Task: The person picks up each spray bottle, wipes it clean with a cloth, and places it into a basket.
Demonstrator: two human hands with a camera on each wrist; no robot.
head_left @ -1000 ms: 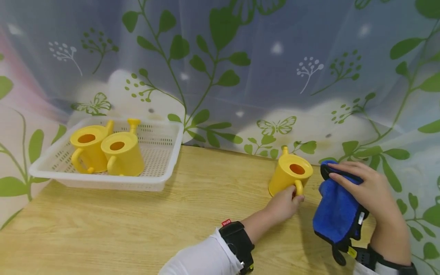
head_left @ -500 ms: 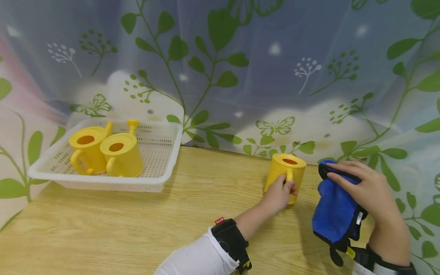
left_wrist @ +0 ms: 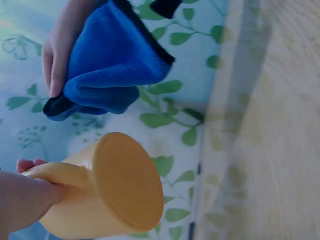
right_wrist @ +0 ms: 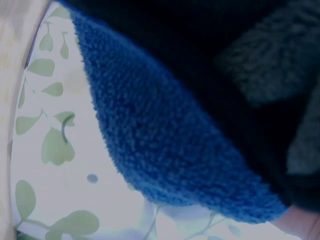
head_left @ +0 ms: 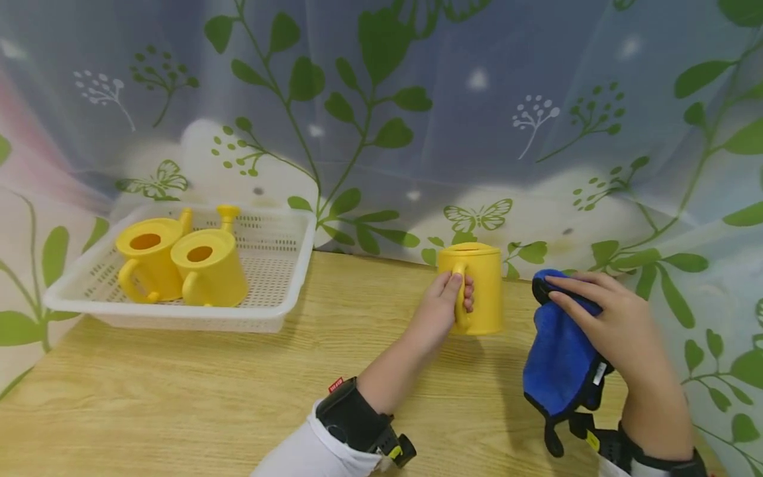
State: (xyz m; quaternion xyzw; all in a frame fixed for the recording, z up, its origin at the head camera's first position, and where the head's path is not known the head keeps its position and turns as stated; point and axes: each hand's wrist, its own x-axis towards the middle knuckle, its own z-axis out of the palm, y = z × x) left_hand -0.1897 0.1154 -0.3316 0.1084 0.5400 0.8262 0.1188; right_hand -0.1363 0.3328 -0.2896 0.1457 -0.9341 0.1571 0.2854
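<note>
A yellow watering can (head_left: 484, 291) hangs above the table, its handle gripped by my left hand (head_left: 438, 306). From the left wrist view its round base (left_wrist: 131, 182) shows, apart from the table. My right hand (head_left: 620, 324) pinches a blue cloth (head_left: 557, 354) with black edging, which droops from the fingers to the right of the can. Close up in the right wrist view, the cloth (right_wrist: 150, 115) covers most of that hand. Two more yellow watering cans, one on the left (head_left: 152, 258) and one beside it (head_left: 211, 268), stand in the white basket (head_left: 179, 308).
The basket sits at the table's far left, with bare mesh floor to the right of its cans. Behind the wooden table (head_left: 197, 397) hangs a leaf-patterned curtain (head_left: 477, 132), which also runs down the right side.
The watering can has risen and moved left in my left hand, turning so its opening is seen almost edge-on. My right hand and the cloth have shifted slightly left.
</note>
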